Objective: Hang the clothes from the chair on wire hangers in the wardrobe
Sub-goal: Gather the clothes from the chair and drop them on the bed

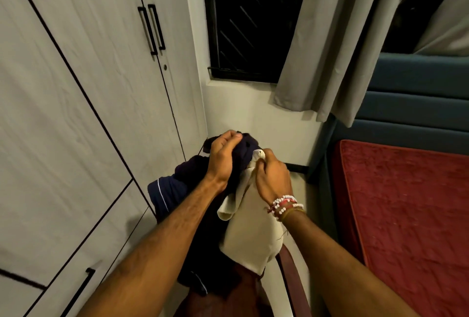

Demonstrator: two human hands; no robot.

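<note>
pale wood-grain wardrobe (76, 88) fills the left side, its doors closed and its black handles (152, 28) side by side. no wire hanger shows anywhere. just right of it, the navy clothes (172, 189) lie heaped on the chair in the corner. the left hand (223, 156) sits at the top of that heap, fingers curled over the dark fabric and gripping it. touching the dark pile on its right hangs a cream garment (251, 227). the right hand (272, 177) pinches its upper edge between thumb and curled fingers, beside the left hand. below, the brown chair arm (291, 281) shows, and further right lies a red bedcover (406, 215).

the step in hand looks like the very start: sorting one piece out of the heap, with nothing hung yet. next, the cream piece probably has to be drawn clear of the navy one. then one hand must let go to open the wardrobe and find a hanger.
</note>
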